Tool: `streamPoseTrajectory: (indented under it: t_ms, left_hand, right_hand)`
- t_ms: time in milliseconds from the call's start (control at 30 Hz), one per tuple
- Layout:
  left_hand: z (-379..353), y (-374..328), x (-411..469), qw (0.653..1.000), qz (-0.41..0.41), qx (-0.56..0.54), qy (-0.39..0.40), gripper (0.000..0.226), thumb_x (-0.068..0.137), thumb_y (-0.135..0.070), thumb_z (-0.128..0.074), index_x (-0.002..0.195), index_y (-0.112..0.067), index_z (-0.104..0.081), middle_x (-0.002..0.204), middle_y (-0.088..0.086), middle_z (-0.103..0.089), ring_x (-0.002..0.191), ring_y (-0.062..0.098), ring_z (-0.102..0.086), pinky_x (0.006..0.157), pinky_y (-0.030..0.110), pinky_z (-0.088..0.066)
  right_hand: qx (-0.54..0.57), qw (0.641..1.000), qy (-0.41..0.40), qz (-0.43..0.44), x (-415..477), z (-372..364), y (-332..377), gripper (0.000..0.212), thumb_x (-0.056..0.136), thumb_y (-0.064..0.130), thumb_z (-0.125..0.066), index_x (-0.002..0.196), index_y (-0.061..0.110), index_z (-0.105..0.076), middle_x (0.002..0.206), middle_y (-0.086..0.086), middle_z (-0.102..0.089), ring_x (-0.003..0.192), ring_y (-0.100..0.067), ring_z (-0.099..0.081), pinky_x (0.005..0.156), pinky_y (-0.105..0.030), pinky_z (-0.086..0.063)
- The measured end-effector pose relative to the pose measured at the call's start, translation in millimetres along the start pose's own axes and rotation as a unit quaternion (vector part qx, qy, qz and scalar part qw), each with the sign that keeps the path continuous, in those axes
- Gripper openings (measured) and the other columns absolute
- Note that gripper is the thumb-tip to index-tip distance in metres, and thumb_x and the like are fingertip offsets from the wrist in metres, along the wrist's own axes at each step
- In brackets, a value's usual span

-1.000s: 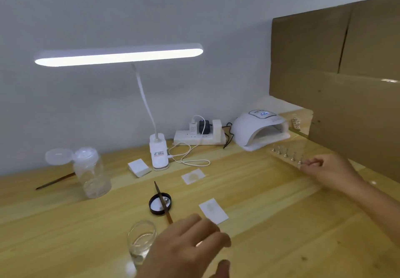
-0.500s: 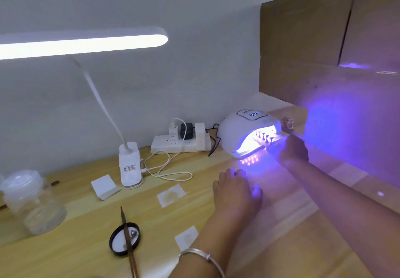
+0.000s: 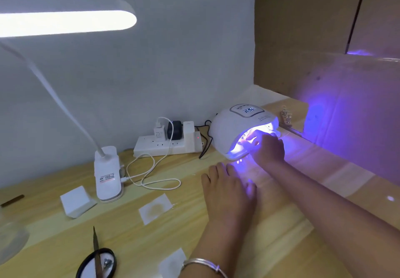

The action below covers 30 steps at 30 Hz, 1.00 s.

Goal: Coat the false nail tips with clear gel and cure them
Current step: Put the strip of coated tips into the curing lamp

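Right of centre, the white curing lamp (image 3: 233,130) glows violet, and the right hand (image 3: 268,150) reaches into its mouth. Its fingers (image 3: 256,139) curl inward, but I cannot tell whether they grip anything. The nail tips (image 3: 244,136) show only as a glimpse inside, mostly blocked by that hand. The left hand (image 3: 227,184) lies flat on the bench (image 3: 303,223) just in front of the lamp, fingers straight. Left of it sit a power strip (image 3: 168,146), a looped white cable (image 3: 151,178) and a desk lamp (image 3: 107,174). At lower left a brush (image 3: 95,247) lies across a black lid (image 3: 104,256). Cardboard (image 3: 313,39) walls the right side.
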<state>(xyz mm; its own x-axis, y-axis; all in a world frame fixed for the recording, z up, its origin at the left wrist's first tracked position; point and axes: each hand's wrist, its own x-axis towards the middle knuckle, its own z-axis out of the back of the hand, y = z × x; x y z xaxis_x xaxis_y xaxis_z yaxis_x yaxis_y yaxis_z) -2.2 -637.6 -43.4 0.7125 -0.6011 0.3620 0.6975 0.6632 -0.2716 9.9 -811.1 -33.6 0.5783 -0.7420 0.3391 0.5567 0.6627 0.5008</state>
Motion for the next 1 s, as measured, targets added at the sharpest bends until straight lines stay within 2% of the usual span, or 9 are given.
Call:
streamPoseTrajectory:
  t_ms: [133, 267, 367, 467, 567, 733, 867, 1000]
  left_hand:
    - [-8, 4, 14, 0.999, -0.014, 0.006, 0.029, 0.054, 0.09, -0.055, -0.039, 0.125, -0.015, -0.05, 0.122, 0.007, -0.048, 0.116, 0.029, -0.041, 0.092, 0.042, -0.028]
    - [-8, 4, 12, 0.999, -0.026, -0.028, -0.008, 0.068, 0.083, -0.058, -0.037, 0.13, -0.01, -0.052, 0.137, 0.013, -0.048, 0.126, 0.032, -0.041, 0.105, 0.05, -0.027]
    - [-9, 5, 11, 0.999, -0.022, -0.023, -0.002, 0.069, 0.087, -0.059, -0.038, 0.135, -0.01, -0.048, 0.144, 0.012, -0.043, 0.135, 0.029, -0.034, 0.114, 0.052, -0.016]
    - [-8, 5, 10, 1.0, -0.019, -0.015, 0.016, 0.065, 0.091, -0.059, -0.039, 0.13, -0.009, -0.054, 0.139, 0.009, -0.046, 0.138, 0.027, -0.031, 0.118, 0.053, -0.008]
    - [-6, 5, 10, 0.999, -0.018, -0.01, 0.031, 0.06, 0.093, -0.057, -0.037, 0.124, -0.009, -0.057, 0.127, 0.007, -0.053, 0.136, 0.026, -0.032, 0.117, 0.053, -0.005]
    - [-4, 3, 6, 0.998, -0.037, -0.042, -0.019, 0.044, 0.092, -0.045, -0.049, 0.101, -0.006, -0.069, 0.104, 0.009, -0.065, 0.124, 0.028, -0.048, 0.117, 0.054, -0.011]
    - [-2, 4, 5, 0.999, -0.029, -0.032, -0.001, 0.045, 0.095, -0.045, -0.04, 0.106, -0.01, -0.066, 0.109, 0.006, -0.062, 0.125, 0.024, -0.044, 0.118, 0.051, -0.001]
    - [-1, 3, 4, 0.999, -0.026, -0.041, 0.001, 0.044, 0.095, -0.044, -0.041, 0.106, -0.01, -0.066, 0.107, 0.006, -0.062, 0.121, 0.025, -0.046, 0.119, 0.05, -0.002]
  right_hand:
    - [-0.033, 0.998, -0.051, 0.017, 1, -7, -4, 0.019, 0.095, 0.023, -0.054, 0.101, 0.01, -0.067, 0.108, -0.012, -0.065, 0.106, -0.034, -0.048, 0.083, -0.037, -0.032]
    - [-0.079, 0.995, 0.006, 0.06, 4, -11, -5, 0.034, 0.093, 0.015, -0.048, 0.123, 0.017, -0.064, 0.129, -0.008, -0.059, 0.125, -0.029, -0.04, 0.097, -0.036, -0.027]
    - [-0.118, 0.988, 0.045, 0.092, 3, -12, -4, 0.04, 0.096, 0.018, -0.045, 0.134, 0.022, -0.057, 0.139, -0.004, -0.055, 0.137, -0.026, -0.032, 0.104, -0.034, -0.022]
    - [-0.16, 0.981, 0.035, 0.099, 3, -12, -3, 0.04, 0.098, 0.019, -0.043, 0.136, 0.021, -0.055, 0.141, -0.004, -0.054, 0.139, -0.026, -0.03, 0.107, -0.035, -0.021]
    - [-0.148, 0.984, 0.034, 0.093, 1, -11, -3, 0.042, 0.098, 0.017, -0.042, 0.138, 0.022, -0.054, 0.142, -0.003, -0.053, 0.138, -0.027, -0.031, 0.107, -0.035, -0.022]
    - [-0.145, 0.985, 0.017, 0.093, -1, -9, -2, 0.04, 0.096, 0.013, -0.044, 0.133, 0.016, -0.057, 0.137, -0.006, -0.056, 0.134, -0.028, -0.035, 0.103, -0.035, -0.025]
    - [-0.147, 0.984, 0.029, 0.095, 0, -10, -2, 0.041, 0.097, 0.014, -0.042, 0.135, 0.019, -0.056, 0.139, -0.006, -0.054, 0.136, -0.027, -0.033, 0.106, -0.034, -0.024]
    - [-0.169, 0.98, 0.065, 0.088, 0, -9, -2, 0.046, 0.099, 0.018, -0.04, 0.144, 0.023, -0.047, 0.147, -0.005, -0.046, 0.14, -0.027, -0.029, 0.108, -0.034, -0.024]
